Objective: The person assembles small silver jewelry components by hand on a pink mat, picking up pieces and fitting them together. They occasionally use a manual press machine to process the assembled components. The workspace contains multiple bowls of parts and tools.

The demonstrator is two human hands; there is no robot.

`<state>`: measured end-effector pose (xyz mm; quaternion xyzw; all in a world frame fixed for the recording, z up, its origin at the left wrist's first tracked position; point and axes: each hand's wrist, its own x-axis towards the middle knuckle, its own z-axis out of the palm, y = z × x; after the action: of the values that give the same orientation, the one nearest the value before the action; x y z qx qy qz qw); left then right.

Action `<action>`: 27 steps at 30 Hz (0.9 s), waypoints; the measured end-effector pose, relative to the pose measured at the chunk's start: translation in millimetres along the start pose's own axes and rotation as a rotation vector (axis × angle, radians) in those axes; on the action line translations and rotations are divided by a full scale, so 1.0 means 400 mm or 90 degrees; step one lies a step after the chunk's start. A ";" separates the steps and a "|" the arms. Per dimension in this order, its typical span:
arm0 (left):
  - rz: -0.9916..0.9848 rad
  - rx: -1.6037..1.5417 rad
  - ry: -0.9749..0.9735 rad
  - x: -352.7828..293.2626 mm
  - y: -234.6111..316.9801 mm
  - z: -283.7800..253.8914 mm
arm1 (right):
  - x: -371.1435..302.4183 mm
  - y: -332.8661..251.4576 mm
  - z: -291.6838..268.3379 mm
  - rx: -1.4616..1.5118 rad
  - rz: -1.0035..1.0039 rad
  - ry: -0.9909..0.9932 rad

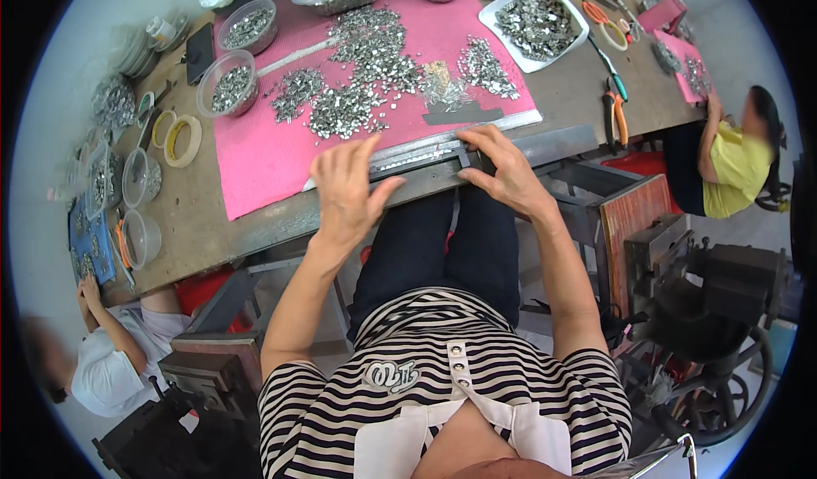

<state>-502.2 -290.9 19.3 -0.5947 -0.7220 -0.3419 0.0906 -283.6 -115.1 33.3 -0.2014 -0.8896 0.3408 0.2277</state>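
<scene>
At the table's front edge lies a narrow metal channel with a row of small shiny pieces along it. My left hand is at the channel's left end, fingers stretched and thumb apart; its fingertips' contact with the channel is unclear. At the other end, my right hand has its fingers and thumb around a dark angled end piece of the channel. Beyond them, small metal pieces lie heaped on a pink mat. A flat grey strip lies just past the channel.
Clear tubs of metal pieces and tape rolls stand left. A white dish of pieces and orange-handled pliers are at right. Two people sit nearby, one in yellow, one in white. Machines flank my seat.
</scene>
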 end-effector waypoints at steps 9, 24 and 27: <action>0.014 -0.182 -0.046 0.016 0.016 0.040 | -0.087 -0.032 -0.091 0.034 -0.018 0.052; 0.180 -0.883 -0.599 0.228 0.962 0.645 | -0.866 -0.099 -0.440 -0.248 0.477 0.658; 0.180 -0.807 -0.601 0.229 1.072 0.733 | -0.865 -0.053 -0.422 -0.305 0.503 0.716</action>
<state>-52.1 -16.1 14.2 -0.7008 -0.2704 -0.3842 -0.5368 85.6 -220.6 67.5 -0.6966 -0.5494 0.0382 0.4599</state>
